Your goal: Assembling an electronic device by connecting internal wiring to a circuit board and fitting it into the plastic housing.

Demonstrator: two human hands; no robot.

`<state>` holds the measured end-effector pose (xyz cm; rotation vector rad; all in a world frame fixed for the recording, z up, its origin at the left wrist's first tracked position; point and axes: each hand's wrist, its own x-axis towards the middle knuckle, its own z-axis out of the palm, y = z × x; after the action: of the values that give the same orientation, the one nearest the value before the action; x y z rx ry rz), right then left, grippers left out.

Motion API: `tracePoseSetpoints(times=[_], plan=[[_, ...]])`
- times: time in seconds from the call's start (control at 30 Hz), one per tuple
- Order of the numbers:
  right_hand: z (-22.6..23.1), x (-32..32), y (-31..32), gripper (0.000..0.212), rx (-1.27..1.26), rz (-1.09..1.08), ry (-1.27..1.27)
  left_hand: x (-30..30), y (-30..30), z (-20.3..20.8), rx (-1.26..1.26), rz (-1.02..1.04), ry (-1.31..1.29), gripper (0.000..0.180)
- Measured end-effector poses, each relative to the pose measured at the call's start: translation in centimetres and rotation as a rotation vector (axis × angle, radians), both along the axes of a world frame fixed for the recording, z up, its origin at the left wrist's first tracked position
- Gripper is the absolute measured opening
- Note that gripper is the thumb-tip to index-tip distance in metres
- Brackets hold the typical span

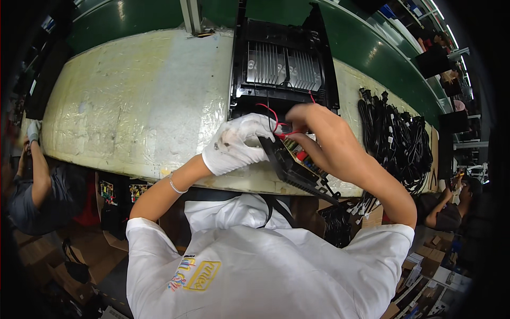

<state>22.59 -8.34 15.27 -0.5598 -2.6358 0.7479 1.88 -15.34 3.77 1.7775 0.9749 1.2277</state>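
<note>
A black plastic housing (239, 64) with finned metal heat sinks (284, 66) lies across the table in front of me. At its near end a black panel (289, 173) carrying a circuit board (304, 157) is tilted up. My left hand (236, 143), in a white glove, closes its fingers at the panel's upper edge. Beside it my bare right hand (326, 135), slightly blurred, pinches at a red wire (275, 117) above the board. Its fingertips partly hide the connection there. Thin red and black wires run from the housing toward both hands.
Bundles of black power cords (393, 141) lie on the table to the right. The table (133, 101) has a plastic-covered top. A green panel (159, 18) and a metal post (191, 16) stand behind it. Other people work at far left and far right.
</note>
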Motion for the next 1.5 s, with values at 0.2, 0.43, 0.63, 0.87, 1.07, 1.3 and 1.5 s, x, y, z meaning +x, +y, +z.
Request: tracePoseSetpoints(times=[0.2, 0.43, 0.63, 0.87, 1.07, 1.3, 1.5], plan=[[0.5, -0.2, 0.6, 0.018, -0.018, 0.094, -0.039, 0.3, 0.4, -1.0, 0.034, 0.084, -0.042, 0.031], [2.6, -3.0, 2.5, 0.019, 0.101, 0.251, -0.535, -0.1, 0.1, -1.2, 0.011, 0.082, 0.057, 0.029], [0.9, -3.0, 3.2, 0.014, 0.153, 0.281, -0.202, 0.1, -0.4, -0.5, -0.085, 0.074, 0.086, 0.028], [0.0, -1.8, 3.1, 0.015, -0.020, 0.394, -0.150, -0.4, 0.1, -2.8, -0.065, -0.010, 0.147, 0.023], [-0.3, -1.6, 2.8, 0.020, -0.104, 0.378, -0.192, -0.8, 0.1, -2.4, 0.128, -0.028, 0.184, 0.021], [1.5, -2.9, 2.3, 0.021, 0.056, 0.421, -0.374, -0.7, 0.3, -1.8, 0.195, 0.002, 0.284, 0.021], [0.0, -1.8, 1.9, 0.017, -0.128, 0.280, -0.207, -0.9, -0.1, -1.7, 0.200, 0.037, 0.238, 0.025]])
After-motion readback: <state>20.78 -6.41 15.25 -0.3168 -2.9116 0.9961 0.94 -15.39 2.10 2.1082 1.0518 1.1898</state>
